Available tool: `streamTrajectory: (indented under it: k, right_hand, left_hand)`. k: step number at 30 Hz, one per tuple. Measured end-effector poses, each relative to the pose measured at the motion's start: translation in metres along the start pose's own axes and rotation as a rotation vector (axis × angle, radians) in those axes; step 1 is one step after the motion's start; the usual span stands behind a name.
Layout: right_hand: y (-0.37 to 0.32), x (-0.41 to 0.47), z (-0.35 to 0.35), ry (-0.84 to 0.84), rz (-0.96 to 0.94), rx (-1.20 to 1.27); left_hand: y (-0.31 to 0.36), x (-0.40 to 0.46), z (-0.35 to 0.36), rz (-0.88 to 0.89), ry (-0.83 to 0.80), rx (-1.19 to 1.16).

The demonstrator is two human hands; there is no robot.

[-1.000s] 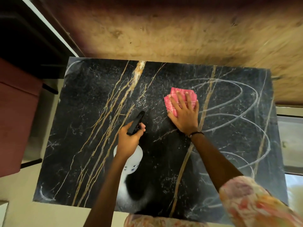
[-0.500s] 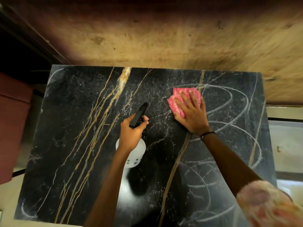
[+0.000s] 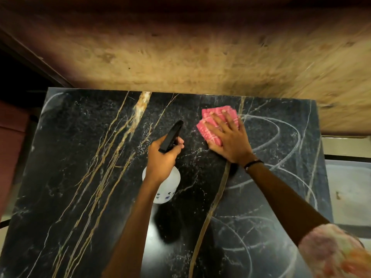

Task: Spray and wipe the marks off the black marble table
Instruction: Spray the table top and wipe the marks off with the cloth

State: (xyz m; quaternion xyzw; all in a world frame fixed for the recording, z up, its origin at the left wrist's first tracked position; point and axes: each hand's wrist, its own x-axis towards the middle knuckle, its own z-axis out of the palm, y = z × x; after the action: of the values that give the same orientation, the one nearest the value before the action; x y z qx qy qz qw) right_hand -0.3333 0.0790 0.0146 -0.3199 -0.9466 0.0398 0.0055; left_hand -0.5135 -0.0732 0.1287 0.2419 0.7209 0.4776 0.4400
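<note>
The black marble table (image 3: 76,157) has gold veins on its left half and white looping chalk marks (image 3: 281,137) on its right half. My left hand (image 3: 162,157) grips a white spray bottle (image 3: 162,189) by its black trigger head (image 3: 171,135), held above the table's middle. My right hand (image 3: 228,139) lies flat with spread fingers on a folded pink cloth (image 3: 210,125), pressing it to the marble near the far edge, just left of the chalk loops.
A rough wooden wall (image 3: 190,57) runs along the table's far edge. A dark red piece of furniture (image 3: 12,141) stands to the left. Pale floor (image 3: 349,187) shows past the table's right edge. Faint chalk arcs (image 3: 50,101) also sit at the far left corner.
My right hand has slid the pink cloth toward the table's far edge. My left hand keeps hold of the spray bottle beside it. The view has shifted a little.
</note>
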Motion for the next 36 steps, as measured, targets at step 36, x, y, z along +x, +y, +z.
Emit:
streamTrajectory:
  k: [36]
  right_hand:
    - [0.107, -0.026, -0.013, 0.0, 0.478, 0.096]
  left_hand:
    - [0.012, -0.003, 0.069, 0.068, -0.047, 0.161]
